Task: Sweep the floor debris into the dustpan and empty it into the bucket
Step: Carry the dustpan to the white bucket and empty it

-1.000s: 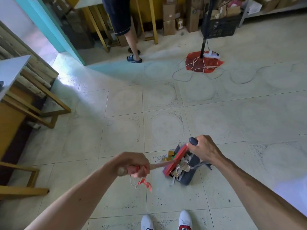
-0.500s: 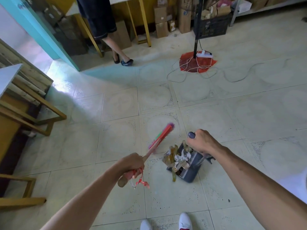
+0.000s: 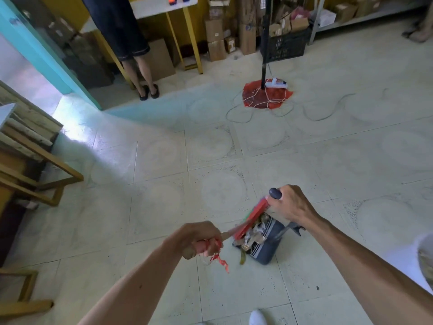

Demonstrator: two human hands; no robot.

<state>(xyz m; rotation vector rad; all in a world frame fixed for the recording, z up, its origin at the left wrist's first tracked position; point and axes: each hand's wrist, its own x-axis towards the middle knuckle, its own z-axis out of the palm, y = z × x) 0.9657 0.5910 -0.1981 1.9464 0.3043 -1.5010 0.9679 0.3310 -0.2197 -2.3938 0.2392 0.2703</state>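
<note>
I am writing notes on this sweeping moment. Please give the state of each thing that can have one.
Left hand: closed on the broom handle.
Right hand: closed on the dustpan handle.
Broom head: pressed against the debris.
Dustpan: on the floor, holding debris.
Debris: piled in the dustpan.

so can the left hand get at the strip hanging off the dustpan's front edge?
Probably not yet: the left hand is closed around the broom handle. The strip hangs uncovered beside the dustpan.
</note>
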